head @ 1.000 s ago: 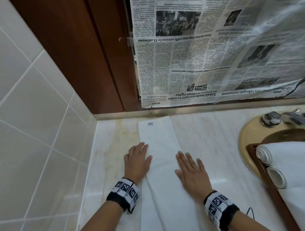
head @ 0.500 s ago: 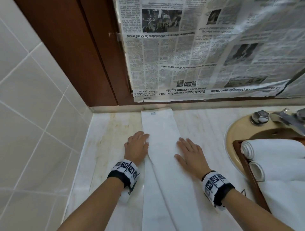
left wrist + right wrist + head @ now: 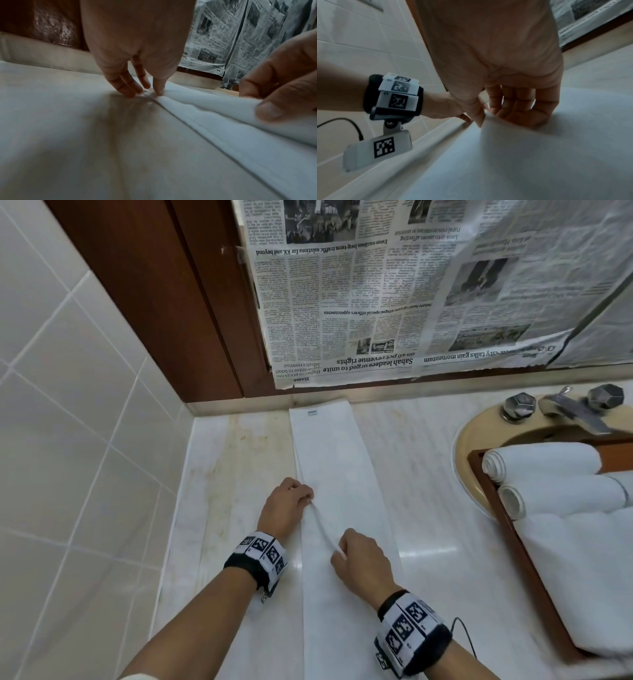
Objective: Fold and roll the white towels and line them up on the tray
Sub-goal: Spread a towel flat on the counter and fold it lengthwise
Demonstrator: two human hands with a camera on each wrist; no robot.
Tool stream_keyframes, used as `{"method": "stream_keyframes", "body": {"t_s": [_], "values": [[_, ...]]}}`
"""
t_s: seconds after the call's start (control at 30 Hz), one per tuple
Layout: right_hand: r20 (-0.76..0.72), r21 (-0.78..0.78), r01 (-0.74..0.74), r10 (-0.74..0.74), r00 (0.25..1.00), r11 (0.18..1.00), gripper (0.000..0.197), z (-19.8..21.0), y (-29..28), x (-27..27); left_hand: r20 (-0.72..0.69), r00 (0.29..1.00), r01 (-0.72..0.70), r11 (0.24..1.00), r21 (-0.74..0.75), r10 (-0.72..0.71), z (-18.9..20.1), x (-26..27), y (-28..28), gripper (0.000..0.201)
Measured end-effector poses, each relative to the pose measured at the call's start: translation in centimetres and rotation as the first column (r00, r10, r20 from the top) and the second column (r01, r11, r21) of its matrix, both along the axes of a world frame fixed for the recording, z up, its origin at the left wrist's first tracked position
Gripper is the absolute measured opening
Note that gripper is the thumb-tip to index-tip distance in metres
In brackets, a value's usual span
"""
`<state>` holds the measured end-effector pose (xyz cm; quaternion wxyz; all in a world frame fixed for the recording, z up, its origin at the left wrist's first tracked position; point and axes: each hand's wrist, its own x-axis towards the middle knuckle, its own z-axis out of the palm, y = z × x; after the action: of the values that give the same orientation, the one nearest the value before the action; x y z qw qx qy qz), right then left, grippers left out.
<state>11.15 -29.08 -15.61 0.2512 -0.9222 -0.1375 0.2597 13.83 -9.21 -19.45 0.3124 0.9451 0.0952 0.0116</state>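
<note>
Overhead of both hands, upside-down newspaper (image 3: 411, 302) hangs on the wall; its readable headlines include "Sabah leaders urged to unite on 40 pct revenue rights" and "talks gain momentum". A small tag (image 3: 312, 412) sits at the far end of the folded towel (image 3: 342, 474), its print too small to read. That long white strip lies on the marble bench (image 3: 428, 474), running from the near edge out past both hands to the back wall.

Half a second ago both hands lay flat with fingers spread, one on each side of the strip. Now both are curled on its left edge. The left hand (image 3: 286, 503) has its grip pinched on the edge, fingertips (image 3: 130, 92) down against the bench. The right hand (image 3: 359, 561) has crossed over, its grip pinching the same edge nearer the person and lifting it into a ridge between the two hands.

Right of the right hand, rolled towels (image 3: 541, 463) lie in the wooden tray (image 3: 513, 542) set over the sink (image 3: 472, 440).
</note>
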Motion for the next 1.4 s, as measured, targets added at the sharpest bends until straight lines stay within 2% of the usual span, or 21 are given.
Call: {"method": "stream_keyframes", "body": {"t_s": [0.23, 0.33, 0.5, 0.63, 0.8, 0.93, 1.07, 1.13, 1.2, 1.27, 1.33, 1.4], "values": [[0.040, 0.214, 0.011, -0.020, 0.999, 0.977, 0.017, 1.8, 2.2, -2.3, 0.062, 0.998, -0.014, 0.999, -0.048, 0.017, -0.2, -0.9, 1.2, 0.019], [-0.007, 0.262, 0.009, -0.008, 1.000, 0.965, 0.020, 1.1, 3.3, -3.4, 0.033, 0.999, -0.022, 0.999, -0.036, 0.023, 0.0, -1.0, 1.5, 0.020], [-0.045, 0.207, -0.016, 0.026, 0.999, 0.978, 0.037, -1.0, 4.1, -5.1, -0.025, 0.999, -0.033, 0.999, -0.019, 0.032, 0.1, -1.1, 1.9, 0.020], [-0.025, 0.150, -0.100, 0.105, 0.994, 0.984, 0.036, -1.1, 4.8, -5.5, -0.036, 0.998, -0.050, 0.999, 0.021, 0.050, 0.1, -1.6, 1.7, 0.021], [0.071, 0.144, -0.126, 0.117, 0.991, 0.981, 0.036, -1.5, 5.7, -5.6, -0.059, 0.994, -0.089, 0.995, 0.049, 0.091, 0.4, -1.4, 1.8, 0.022], [0.061, 0.083, -0.220, 0.216, 0.975, 0.972, 0.041, -2.1, 5.7, -5.6, -0.083, 0.990, -0.110, 0.993, 0.034, 0.113, 0.5, -1.4, 2.0, 0.023], [0.013, -0.007, -0.370, 0.370, 0.929, 0.929, 0.057, -2.2, 4.8, -5.1, -0.064, 0.979, -0.199, 0.979, -0.054, 0.195, 0.0, -1.8, 2.4, 0.021], [-0.060, 0.132, -0.380, 0.390, 0.919, 0.916, 0.052, -1.8, 3.9, -4.7, -0.022, 0.967, -0.254, 0.961, -0.112, 0.253, -0.1, -2.2, 2.6, 0.017], [-0.099, 0.329, -0.306, 0.355, 0.930, 0.893, 0.041, -0.9, 2.8, -3.8, 0.000, 0.966, -0.253, 0.950, -0.181, 0.257, 0.1, -2.6, 2.6, 0.011], [-0.002, 0.384, -0.232, 0.252, 0.968, 0.894, 0.033, -0.4, 1.7, -1.6, -0.044, 0.977, -0.214, 0.961, -0.178, 0.209, 0.2, -2.6, 2.3, 0.014], [0.167, 0.281, -0.196, 0.153, 0.974, 0.939, 0.035, -0.8, 1.0, 1.5, -0.089, 0.981, -0.180, 0.979, -0.095, 0.172, -0.2, -2.4, 2.0, 0.019], [0.289, 0.158, -0.179, 0.128, 0.949, 0.971, 0.045, -1.6, 0.8, 4.5, -0.101, 0.970, -0.227, 0.973, -0.041, 0.222, -0.4, -2.1, 1.8, 0.015]]}}
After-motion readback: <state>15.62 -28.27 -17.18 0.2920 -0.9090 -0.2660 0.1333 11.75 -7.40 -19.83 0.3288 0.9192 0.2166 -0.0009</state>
